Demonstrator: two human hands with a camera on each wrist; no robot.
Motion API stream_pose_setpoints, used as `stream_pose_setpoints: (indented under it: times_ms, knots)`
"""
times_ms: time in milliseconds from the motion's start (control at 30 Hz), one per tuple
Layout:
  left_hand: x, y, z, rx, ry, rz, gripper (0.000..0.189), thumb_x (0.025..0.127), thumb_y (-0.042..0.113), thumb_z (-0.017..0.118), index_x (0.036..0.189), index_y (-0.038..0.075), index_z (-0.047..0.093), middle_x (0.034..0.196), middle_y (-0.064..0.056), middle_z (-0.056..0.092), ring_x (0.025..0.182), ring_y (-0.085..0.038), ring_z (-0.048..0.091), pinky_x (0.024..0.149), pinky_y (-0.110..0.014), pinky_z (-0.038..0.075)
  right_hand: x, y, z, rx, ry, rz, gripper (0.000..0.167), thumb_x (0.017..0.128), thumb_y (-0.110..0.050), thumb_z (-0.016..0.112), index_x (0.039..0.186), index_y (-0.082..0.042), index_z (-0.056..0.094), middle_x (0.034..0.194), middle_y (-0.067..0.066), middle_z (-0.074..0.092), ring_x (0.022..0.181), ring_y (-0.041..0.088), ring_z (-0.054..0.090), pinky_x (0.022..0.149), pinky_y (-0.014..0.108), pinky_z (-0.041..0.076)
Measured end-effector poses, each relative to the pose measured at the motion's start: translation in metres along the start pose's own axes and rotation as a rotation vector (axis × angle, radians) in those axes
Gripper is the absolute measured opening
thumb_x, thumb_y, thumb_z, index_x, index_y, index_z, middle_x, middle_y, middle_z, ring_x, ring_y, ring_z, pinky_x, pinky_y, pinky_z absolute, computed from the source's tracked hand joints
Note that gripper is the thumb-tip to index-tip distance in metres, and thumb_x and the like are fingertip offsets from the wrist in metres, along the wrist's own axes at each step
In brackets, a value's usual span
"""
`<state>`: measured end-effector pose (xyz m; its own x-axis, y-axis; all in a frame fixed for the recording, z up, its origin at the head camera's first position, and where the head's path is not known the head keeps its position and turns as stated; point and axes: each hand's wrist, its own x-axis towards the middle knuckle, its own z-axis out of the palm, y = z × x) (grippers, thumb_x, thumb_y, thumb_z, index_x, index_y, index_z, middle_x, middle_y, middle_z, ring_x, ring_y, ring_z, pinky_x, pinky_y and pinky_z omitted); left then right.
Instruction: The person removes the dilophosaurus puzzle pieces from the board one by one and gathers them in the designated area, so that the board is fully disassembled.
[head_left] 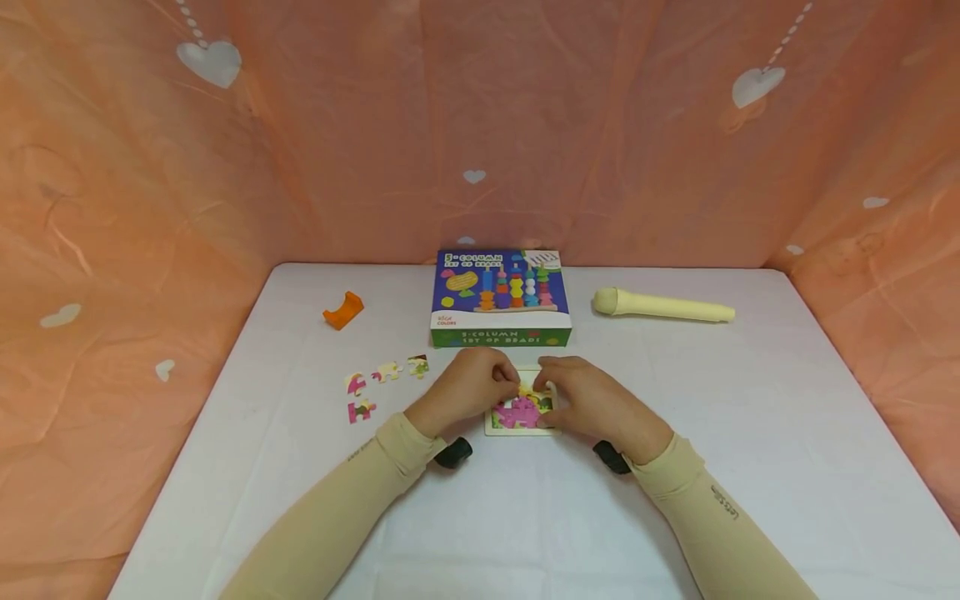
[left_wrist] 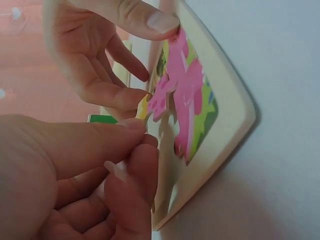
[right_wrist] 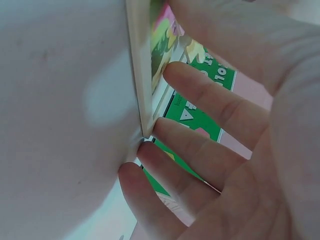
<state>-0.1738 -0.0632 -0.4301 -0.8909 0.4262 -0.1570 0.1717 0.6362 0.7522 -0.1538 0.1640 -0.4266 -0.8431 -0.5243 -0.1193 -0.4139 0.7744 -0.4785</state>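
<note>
A small jigsaw puzzle board [head_left: 512, 432] with a pale frame lies between the hands, partly filled with pink, green and yellow pieces. My left hand [head_left: 467, 385] pinches a pink-and-yellow puzzle piece [left_wrist: 159, 102] between thumb and finger, tilted over a bare gap in the board. My right hand [head_left: 600, 407] rests over the board's right side, its fingers extended along the edge. In the left wrist view its thumb presses near the pink pieces, and another fingertip is close to the pinched piece. Whether that fingertip touches the piece cannot be told.
Several loose puzzle pieces [head_left: 362, 410] lie to the left. Behind the board stands a bead-set box [head_left: 501, 292]. An orange curved block [head_left: 343, 311] sits at the back left, and a cream microphone-shaped object [head_left: 663, 307] at the back right. White cloth covers the table [head_left: 795, 467].
</note>
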Motion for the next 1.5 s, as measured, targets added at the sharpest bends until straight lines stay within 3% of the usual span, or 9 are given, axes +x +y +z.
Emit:
stream_pose_setpoints:
  times_ms: [433,700,900,1067,1167,1367,1500]
  knots:
    - [0.001,0.000,-0.005,-0.043,-0.030,-0.021,0.008,0.098,0.019,0.080,0.098,0.012,0.085,0.088,0.003,0.078,0.083,-0.010,0.068,0.078,-0.027,0.055,0.002,0.002,0.001,-0.012,-0.004,-0.007,0.035,0.086,-0.023,0.093,0.114,-0.011,0.075,0.152,0.021,0.062,0.145,0.040,0.056,0.121,0.056,0.046]
    - [-0.006,-0.004,-0.021,-0.083,-0.007,-0.044,0.008,0.099,0.023,0.080,0.102,0.018,0.085,0.096,0.005,0.079,0.091,-0.012,0.070,0.086,-0.032,0.057,0.002,0.000,-0.001,0.008,-0.007,0.014,0.034,0.087,-0.020,0.092,0.115,-0.012,0.075,0.153,0.020,0.062,0.146,0.040,0.055,0.121,0.056,0.045]
    - [-0.023,-0.020,-0.044,-0.050,0.077,-0.073,0.008,0.100,0.023,0.079,0.102,0.017,0.085,0.095,0.003,0.079,0.089,-0.015,0.069,0.085,-0.033,0.056,0.002,-0.003,0.001,0.046,-0.036,0.071,0.036,0.087,-0.024,0.092,0.117,-0.014,0.075,0.157,0.018,0.059,0.149,0.038,0.053,0.123,0.055,0.044]
    - [-0.047,-0.037,-0.070,0.001,0.135,-0.121,0.009,0.099,0.020,0.079,0.102,0.014,0.085,0.098,-0.001,0.080,0.094,-0.019,0.068,0.087,-0.036,0.056,0.000,-0.002,0.001,0.025,-0.015,0.044,0.035,0.087,-0.024,0.093,0.115,-0.013,0.075,0.156,0.019,0.060,0.148,0.039,0.054,0.122,0.055,0.045]
    - [-0.064,-0.052,-0.080,0.011,0.152,-0.171,0.010,0.099,0.021,0.080,0.103,0.014,0.084,0.102,-0.004,0.080,0.093,-0.021,0.067,0.081,-0.034,0.056,-0.001,-0.001,0.000,0.011,-0.006,0.024,0.033,0.087,-0.022,0.092,0.113,-0.013,0.075,0.155,0.020,0.061,0.147,0.040,0.054,0.122,0.056,0.045]
    - [-0.090,-0.076,-0.090,-0.016,0.150,-0.263,0.013,0.098,0.020,0.081,0.105,0.009,0.083,0.087,-0.004,0.077,0.069,-0.018,0.062,0.064,-0.030,0.052,0.000,-0.002,0.000,-0.005,-0.005,0.003,0.033,0.087,-0.021,0.092,0.113,-0.011,0.075,0.153,0.022,0.061,0.146,0.041,0.055,0.122,0.056,0.044]
    - [-0.099,-0.082,-0.093,-0.030,0.158,-0.280,0.013,0.099,0.019,0.080,0.105,0.007,0.082,0.078,-0.004,0.073,0.068,-0.018,0.063,0.066,-0.030,0.052,0.000,-0.002,0.001,-0.005,-0.006,0.001,0.032,0.087,-0.021,0.092,0.113,-0.012,0.075,0.153,0.022,0.061,0.146,0.041,0.055,0.122,0.056,0.044]
